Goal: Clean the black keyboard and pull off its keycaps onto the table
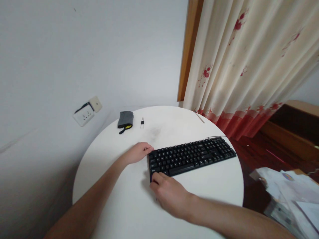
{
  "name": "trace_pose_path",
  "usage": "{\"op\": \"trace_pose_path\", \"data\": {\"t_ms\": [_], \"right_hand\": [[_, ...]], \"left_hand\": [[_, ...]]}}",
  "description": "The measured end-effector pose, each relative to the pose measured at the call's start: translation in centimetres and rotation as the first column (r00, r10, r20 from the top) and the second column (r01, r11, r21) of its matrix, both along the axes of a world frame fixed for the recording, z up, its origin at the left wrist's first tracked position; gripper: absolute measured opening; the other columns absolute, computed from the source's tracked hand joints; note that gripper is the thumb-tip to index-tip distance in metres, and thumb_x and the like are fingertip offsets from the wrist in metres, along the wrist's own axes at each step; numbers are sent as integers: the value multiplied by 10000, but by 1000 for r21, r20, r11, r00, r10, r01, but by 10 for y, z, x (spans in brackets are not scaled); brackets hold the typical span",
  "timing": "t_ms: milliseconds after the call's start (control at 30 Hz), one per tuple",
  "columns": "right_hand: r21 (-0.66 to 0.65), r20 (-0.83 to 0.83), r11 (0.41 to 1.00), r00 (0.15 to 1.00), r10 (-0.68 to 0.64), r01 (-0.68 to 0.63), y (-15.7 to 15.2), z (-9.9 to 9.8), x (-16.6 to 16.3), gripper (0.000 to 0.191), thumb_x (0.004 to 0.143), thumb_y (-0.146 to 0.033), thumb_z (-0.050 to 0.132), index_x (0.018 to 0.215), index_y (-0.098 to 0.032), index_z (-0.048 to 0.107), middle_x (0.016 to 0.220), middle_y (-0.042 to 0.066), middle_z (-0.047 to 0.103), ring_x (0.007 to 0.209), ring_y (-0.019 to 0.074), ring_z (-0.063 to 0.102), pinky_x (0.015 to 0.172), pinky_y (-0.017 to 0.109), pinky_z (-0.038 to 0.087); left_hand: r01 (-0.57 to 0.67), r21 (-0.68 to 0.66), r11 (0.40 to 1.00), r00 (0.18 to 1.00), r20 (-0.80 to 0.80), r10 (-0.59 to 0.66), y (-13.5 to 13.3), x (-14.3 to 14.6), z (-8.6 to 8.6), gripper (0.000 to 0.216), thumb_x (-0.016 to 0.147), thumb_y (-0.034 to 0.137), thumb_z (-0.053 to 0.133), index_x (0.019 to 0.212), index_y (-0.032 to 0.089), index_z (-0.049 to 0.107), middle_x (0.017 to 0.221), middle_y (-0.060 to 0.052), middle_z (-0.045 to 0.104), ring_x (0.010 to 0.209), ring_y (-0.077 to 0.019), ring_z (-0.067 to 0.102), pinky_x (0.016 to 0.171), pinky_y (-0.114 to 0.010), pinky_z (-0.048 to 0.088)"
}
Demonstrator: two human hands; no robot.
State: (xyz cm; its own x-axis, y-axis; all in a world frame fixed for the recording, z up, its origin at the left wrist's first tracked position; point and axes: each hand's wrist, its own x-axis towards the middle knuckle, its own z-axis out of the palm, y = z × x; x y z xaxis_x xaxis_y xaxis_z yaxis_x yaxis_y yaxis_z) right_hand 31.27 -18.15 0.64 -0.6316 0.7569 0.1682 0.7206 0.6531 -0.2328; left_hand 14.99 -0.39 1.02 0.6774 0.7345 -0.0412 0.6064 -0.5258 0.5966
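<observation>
A black keyboard (189, 154) lies slightly slanted on the white round table (119, 205). My left hand (140, 152) is at its far left corner, with thumb and fingers closed on the edge. At the near left corner, my right hand (170, 192) is curled, fingertips down over the corner keys. Something small and dark, with a purple tint, shows under those fingers; most of it is hidden, so its kind is unclear. Beyond the keyboard lies a small black piece with wire loops at both ends, like a keycap puller (142, 122).
A folded grey cloth pouch (126, 120) with a black loop sits near the table's far left edge. A thin pale stick (199, 117) lies at the back right. Wall sockets (84, 114), a long curtain (224, 66) and piled papers and bags (291, 196) surround the table.
</observation>
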Motion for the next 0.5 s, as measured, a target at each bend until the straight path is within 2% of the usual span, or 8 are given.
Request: {"op": "trace_pose_path", "data": {"t_ms": [133,233,300,400,433,500], "right_hand": [[-34,-129,990,983,133,-138,3,12,-1,226,820,-57,568,1017,-142,639,1040,82,615,932,183,566,857,255,484],[-80,-243,989,965,103,-126,3,25,19,420,773,7,532,1139,-174,628,1046,56,608,977,171,553,882,240,466],[-96,-311,995,950,-18,-12,6,32,44,522,754,40,492,1212,-180,615,1044,59,602,967,170,551,855,252,474],[-55,-447,963,856,-260,263,17,37,105,452,840,-9,430,1192,-189,651,1021,68,597,922,171,575,839,291,484],[-18,-461,934,826,-326,358,23,37,132,431,864,-31,404,1152,-191,681,1001,73,599,912,175,580,840,301,482],[51,-485,806,720,-496,590,34,33,190,385,888,-95,396,1066,-175,728,991,87,617,920,190,588,864,319,476]], "left_hand": [[17,-19,1000,1000,3,-17,1,-1,1,437,891,468,433,867,175,756,868,-60,738,829,-230,635,766,-287,439],[25,-28,999,1000,17,-24,1,-1,3,419,876,467,444,848,189,756,856,-50,738,825,-229,632,764,-286,442],[23,-32,999,1000,17,-23,1,-1,3,413,859,479,455,819,196,752,810,-43,728,801,-229,626,744,-285,444],[6,-41,999,1000,5,-5,3,-1,2,417,842,498,459,788,200,744,742,-36,704,761,-228,616,706,-283,441],[3,-46,999,1000,2,-3,4,-1,1,418,840,502,459,783,201,743,738,-36,701,758,-228,615,700,-282,440],[1,-61,998,1000,1,-1,5,-1,0,419,834,510,464,778,203,743,751,-38,707,764,-228,618,699,-280,441]]}}
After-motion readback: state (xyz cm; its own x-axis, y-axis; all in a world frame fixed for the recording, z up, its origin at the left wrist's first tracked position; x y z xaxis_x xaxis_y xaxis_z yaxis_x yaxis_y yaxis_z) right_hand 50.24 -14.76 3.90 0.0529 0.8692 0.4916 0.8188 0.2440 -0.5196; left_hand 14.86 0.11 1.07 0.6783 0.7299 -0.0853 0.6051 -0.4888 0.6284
